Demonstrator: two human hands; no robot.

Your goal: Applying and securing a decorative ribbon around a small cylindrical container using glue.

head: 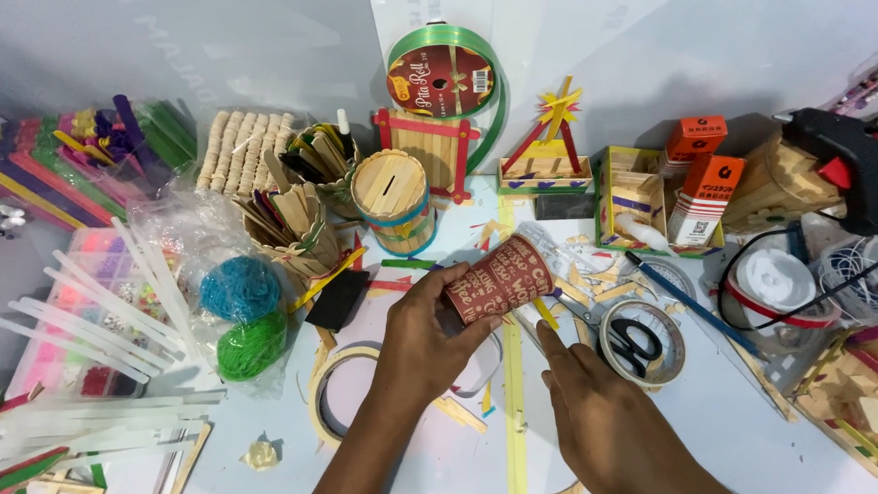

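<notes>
The left hand (425, 328) grips a red patterned paper cup (499, 277) lying on its side near the middle of the desk (729, 432); the right hand (608, 414) rests just beside it, forefinger touching the desk by a yellow stick (546, 314). Scissors (619, 336) lie inside a tape ring (644, 341) to the right; a black glue gun (850, 160) sits toward the far right corner; blue and green yarn balls (244, 317) lie left.

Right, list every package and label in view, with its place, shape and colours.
Two small boxes, back right: orange, white lower part, upright.
Ribbon spool label, top centre: round, dark red, inside green ribbon.
Paper cup, centre, held by left hand: dark red with pale print, lying sideways.
</notes>
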